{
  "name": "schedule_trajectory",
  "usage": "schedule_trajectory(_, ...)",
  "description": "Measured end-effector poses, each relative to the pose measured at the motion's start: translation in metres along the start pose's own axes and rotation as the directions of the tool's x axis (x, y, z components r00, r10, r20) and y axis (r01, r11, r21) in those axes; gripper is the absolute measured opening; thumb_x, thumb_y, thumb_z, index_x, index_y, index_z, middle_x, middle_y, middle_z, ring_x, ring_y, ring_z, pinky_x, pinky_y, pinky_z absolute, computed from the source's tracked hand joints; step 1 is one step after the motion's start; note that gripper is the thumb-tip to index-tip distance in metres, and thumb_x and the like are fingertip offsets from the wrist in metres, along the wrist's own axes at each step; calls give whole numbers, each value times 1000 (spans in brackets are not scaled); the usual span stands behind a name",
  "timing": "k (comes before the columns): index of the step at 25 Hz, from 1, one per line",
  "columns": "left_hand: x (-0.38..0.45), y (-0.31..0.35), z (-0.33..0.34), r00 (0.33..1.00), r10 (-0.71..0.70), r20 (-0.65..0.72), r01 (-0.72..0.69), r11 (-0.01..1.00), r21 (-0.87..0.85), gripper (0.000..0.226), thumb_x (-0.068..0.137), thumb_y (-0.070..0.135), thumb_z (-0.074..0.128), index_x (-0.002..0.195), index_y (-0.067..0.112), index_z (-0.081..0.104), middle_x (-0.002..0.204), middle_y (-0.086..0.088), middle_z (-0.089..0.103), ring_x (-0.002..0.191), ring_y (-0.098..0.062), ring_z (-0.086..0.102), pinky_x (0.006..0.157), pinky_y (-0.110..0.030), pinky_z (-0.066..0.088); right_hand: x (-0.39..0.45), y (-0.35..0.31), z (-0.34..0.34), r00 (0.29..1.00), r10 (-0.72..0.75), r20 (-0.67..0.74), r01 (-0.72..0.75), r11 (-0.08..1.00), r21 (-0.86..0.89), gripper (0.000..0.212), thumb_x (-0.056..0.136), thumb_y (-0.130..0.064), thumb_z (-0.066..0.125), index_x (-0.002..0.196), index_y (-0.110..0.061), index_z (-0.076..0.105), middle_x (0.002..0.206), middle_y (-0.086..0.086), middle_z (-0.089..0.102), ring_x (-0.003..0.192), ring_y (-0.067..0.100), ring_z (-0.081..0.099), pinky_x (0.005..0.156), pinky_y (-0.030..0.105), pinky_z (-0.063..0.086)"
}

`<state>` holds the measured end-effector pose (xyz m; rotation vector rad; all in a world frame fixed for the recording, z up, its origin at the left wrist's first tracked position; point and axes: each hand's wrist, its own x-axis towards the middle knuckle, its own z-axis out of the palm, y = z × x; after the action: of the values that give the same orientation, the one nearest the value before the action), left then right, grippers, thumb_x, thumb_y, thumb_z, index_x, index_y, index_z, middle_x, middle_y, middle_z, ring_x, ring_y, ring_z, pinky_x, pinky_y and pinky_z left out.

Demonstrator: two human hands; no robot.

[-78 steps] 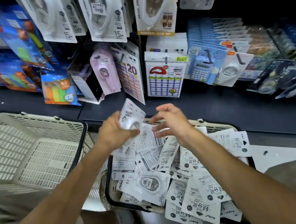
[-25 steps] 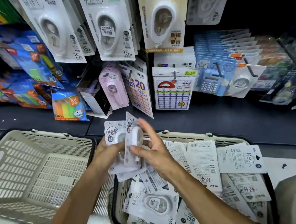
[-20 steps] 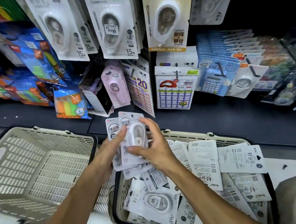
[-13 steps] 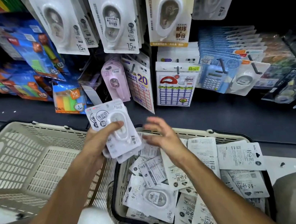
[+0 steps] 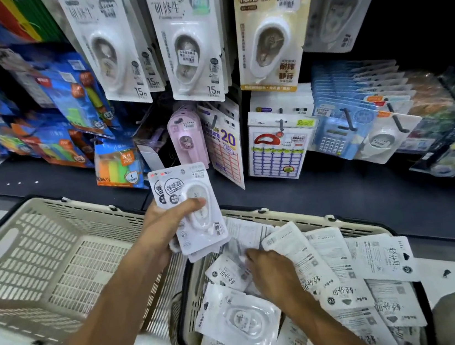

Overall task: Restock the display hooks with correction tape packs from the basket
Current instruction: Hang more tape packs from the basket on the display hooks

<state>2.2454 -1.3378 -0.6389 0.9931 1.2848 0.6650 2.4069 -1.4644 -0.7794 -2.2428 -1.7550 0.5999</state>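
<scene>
My left hand (image 5: pixel 167 226) grips a small stack of white correction tape packs (image 5: pixel 193 205), face up, above the gap between two baskets, thumb across the front pack. My right hand (image 5: pixel 271 273) reaches down into the beige basket (image 5: pixel 292 215) full of loose white packs (image 5: pixel 328 269), fingers on the pile; whether it holds one is hidden. Display hooks on the wall carry hanging correction tape packs (image 5: pixel 192 43) above and smaller items (image 5: pixel 278 148) below.
A second beige basket (image 5: pixel 43 254) sits to the left with nothing in it. A dark shelf ledge (image 5: pixel 369 200) runs behind both baskets. Blue and orange stationery packs (image 5: pixel 62 113) hang at the left, more packs (image 5: pixel 357 109) at the right.
My right hand placed a pack onto the stack, let go and dropped into the basket's pile. My left hand kept the stack and shifted slightly.
</scene>
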Motion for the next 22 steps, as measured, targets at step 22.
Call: schedule_trajectory(22, -67, 187, 120, 807, 492, 326, -473, 870, -141, 72, 42, 38, 91, 110, 26, 71, 102, -2, 80, 93, -25, 78, 90, -50, 58, -27, 22, -380, 897, 164, -410, 323, 390, 862, 30, 87, -30, 73, 116, -24, 69, 109, 3, 78, 97, 23, 76, 76, 37, 64)
